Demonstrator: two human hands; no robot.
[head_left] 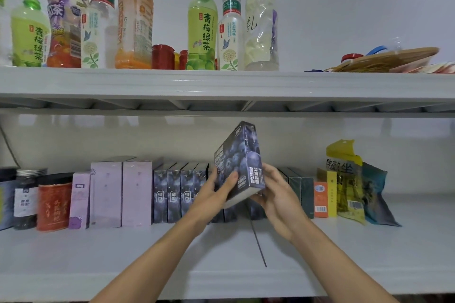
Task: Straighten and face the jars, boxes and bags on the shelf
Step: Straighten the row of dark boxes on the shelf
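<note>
- Blueberry box (pixel 240 162) tilted, clamped between left hand (pixel 215 190) and right hand (pixel 277 194).
- Seems light, stiff cardboard; gripping its lower side edges looks safest.

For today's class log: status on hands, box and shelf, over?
Both hands, left and right, gripping blueberry box. Box tilted, lifted above shelf row. Nothing blocking.

Two green bottles (pixel 202 29) (pixel 29 34) on the upper shelf (pixel 221 81) read 青梅绿茶. Between them, a purple-capped bottle (pixel 64 19) shows 茶. A clear bottle (pixel 261 19) right of them shows 乳. Below the shelf, print on the blueberry box (pixel 240 162) is too blurred to read.
</note>
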